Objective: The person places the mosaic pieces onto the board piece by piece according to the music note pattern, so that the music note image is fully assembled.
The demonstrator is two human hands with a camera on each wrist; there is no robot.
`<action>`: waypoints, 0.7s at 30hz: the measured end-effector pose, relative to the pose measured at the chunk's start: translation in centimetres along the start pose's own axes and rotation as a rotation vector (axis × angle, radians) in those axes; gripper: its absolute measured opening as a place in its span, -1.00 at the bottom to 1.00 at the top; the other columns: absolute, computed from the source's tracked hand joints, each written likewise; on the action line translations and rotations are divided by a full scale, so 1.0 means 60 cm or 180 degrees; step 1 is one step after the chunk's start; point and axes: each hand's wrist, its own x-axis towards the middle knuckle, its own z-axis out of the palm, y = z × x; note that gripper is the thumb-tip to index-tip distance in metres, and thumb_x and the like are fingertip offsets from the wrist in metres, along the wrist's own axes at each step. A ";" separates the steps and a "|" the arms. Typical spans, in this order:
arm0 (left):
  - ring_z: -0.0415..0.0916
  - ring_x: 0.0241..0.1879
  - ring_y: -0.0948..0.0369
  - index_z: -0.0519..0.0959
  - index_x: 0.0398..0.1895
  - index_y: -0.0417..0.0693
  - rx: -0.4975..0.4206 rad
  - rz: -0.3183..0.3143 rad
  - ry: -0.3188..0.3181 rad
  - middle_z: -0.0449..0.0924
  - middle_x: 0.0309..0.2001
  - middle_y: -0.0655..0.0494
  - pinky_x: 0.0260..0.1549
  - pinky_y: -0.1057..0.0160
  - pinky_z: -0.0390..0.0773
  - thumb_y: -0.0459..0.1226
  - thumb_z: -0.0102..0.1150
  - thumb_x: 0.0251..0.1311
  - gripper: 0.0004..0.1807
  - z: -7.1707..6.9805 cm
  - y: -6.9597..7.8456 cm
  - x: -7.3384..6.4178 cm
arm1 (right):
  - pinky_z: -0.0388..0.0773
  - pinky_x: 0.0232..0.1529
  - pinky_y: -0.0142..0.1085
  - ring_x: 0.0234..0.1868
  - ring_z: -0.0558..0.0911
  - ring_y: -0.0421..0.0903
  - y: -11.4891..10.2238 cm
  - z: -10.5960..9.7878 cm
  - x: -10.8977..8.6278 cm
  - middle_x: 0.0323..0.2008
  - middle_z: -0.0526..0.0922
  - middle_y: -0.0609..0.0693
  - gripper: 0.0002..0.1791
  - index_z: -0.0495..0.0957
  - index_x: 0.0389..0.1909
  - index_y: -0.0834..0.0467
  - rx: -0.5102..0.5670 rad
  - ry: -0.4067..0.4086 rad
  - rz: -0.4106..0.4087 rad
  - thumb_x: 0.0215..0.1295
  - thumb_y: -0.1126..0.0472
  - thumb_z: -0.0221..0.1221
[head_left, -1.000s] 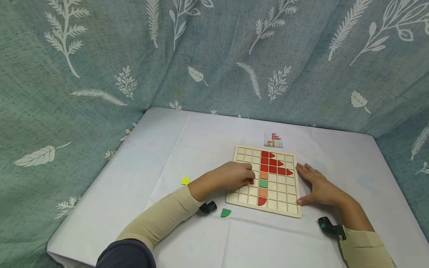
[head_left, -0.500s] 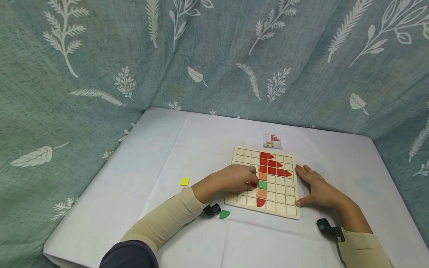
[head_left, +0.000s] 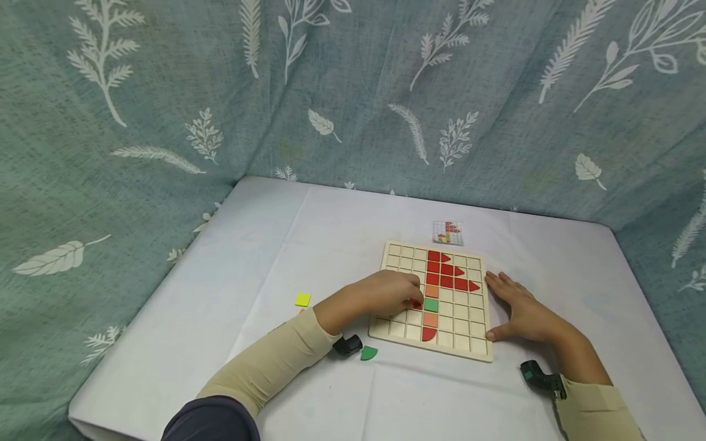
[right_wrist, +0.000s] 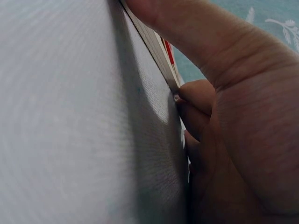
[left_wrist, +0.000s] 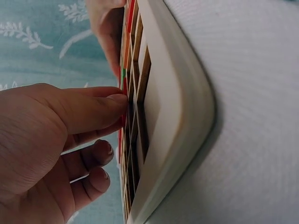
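Observation:
A pale wooden grid board (head_left: pixel 462 327) lies flat on the table. Its cells hold red square and triangular tiles (head_left: pixel 448 282), two orange squares (head_left: pixel 432 291), a green square (head_left: pixel 431 305) and a red rounded tile (head_left: pixel 428 334). My left hand (head_left: pixel 386 293) reaches over the board and pinches a red tile (head_left: pixel 416 304) between thumb and finger, just left of the green square. Its exact shape is covered by the fingertips. In the left wrist view, the thumb (left_wrist: pixel 100 109) is down at the cells. My right hand (head_left: pixel 521 312) touches the board's right edge, fingers spread.
Behind the board lies a small picture card (head_left: pixel 448 233) with a coloured grid. A green quarter-round tile (head_left: pixel 369 353) is in front of the board. Farther left sits a yellow square (head_left: pixel 303 299), with an orange piece (head_left: pixel 301 311) partly behind the left forearm.
My left hand has moved slightly right and down, bringing the red tile beside the green square. Over the last half second it has barely shifted. The right hand stays at the board's edge.

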 end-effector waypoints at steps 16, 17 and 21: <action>0.40 -0.32 0.36 0.67 -0.18 0.19 0.0072 -0.0195 -0.0129 0.47 -0.27 0.32 -0.24 0.34 0.45 -0.25 0.21 0.27 -0.86 -0.004 0.008 0.000 | -0.22 0.30 0.29 0.49 -0.21 0.22 -0.001 0.000 -0.002 0.51 -0.07 0.20 0.52 -0.04 0.52 0.21 0.0017 -0.0005 0.0014 -0.47 -0.38 0.50; 0.40 -0.32 0.36 0.67 -0.17 0.19 0.0084 -0.0202 -0.0114 0.47 -0.27 0.32 -0.24 0.34 0.45 -0.23 0.20 0.28 -0.86 -0.005 0.009 -0.002 | -0.22 0.29 0.30 0.49 -0.22 0.23 0.000 0.000 -0.002 0.51 -0.07 0.20 0.52 -0.04 0.52 0.21 0.0012 -0.0005 0.0017 -0.47 -0.39 0.49; 0.42 -0.27 0.37 0.68 -0.13 0.17 0.0064 -0.0236 -0.0034 0.50 -0.23 0.31 -0.21 0.33 0.47 -0.20 0.15 0.32 -0.84 -0.014 0.008 -0.010 | -0.22 0.29 0.30 0.49 -0.22 0.23 0.000 -0.001 -0.001 0.51 -0.08 0.19 0.52 -0.05 0.52 0.20 -0.0006 0.0006 0.0040 -0.47 -0.39 0.49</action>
